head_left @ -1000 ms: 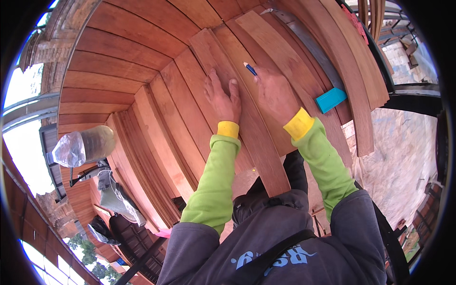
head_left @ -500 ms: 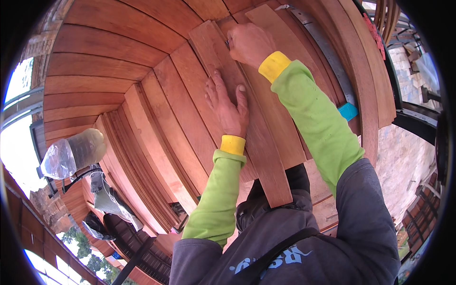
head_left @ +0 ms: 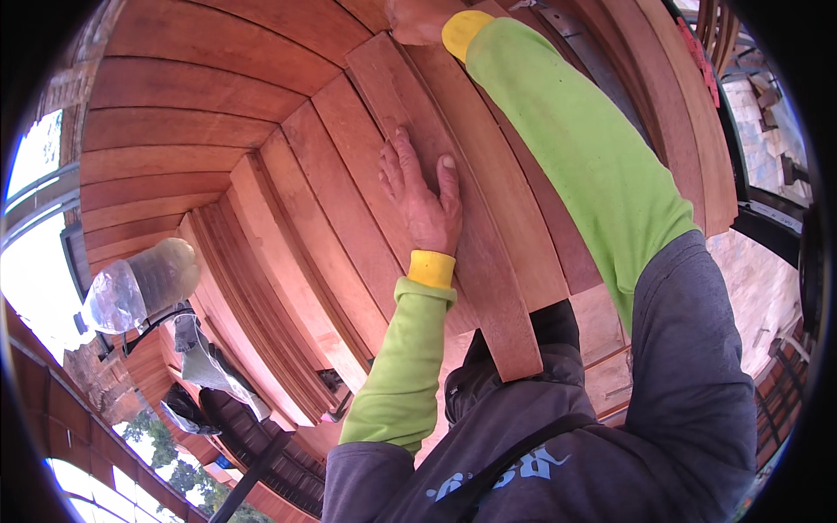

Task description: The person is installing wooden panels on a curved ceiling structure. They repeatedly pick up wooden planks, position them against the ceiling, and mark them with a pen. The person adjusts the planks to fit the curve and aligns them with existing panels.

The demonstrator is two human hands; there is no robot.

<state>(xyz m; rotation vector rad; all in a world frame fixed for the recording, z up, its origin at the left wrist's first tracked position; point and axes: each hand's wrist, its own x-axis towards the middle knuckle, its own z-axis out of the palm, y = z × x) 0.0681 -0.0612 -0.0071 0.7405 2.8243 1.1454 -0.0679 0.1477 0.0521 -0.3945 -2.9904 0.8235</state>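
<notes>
My left hand (head_left: 423, 196) lies flat with its thumb spread, pressing on a long reddish-brown wooden board (head_left: 471, 235). The near end of that board reaches back to my waist. At the top edge of the picture my right hand (head_left: 423, 19) is closed just past the board's far end. Its fingers are partly cut off, so what they grip is hidden. Beside the long board, on its right, lies another wooden board (head_left: 514, 205). A grey metal strip (head_left: 593, 61) lies farther right, partly covered by my right sleeve.
More planks (head_left: 209, 96) lie side by side at the far left, and a stack of narrow strips (head_left: 261, 296) runs along the left. A clear plastic bottle (head_left: 144, 283) is at the left, above a grey cloth (head_left: 205, 353). A red object (head_left: 693, 61) sits at the right edge.
My right hand has moved away from me and slightly left, from the long board's upper part to beyond its far end. My left hand stays flat on the board.
</notes>
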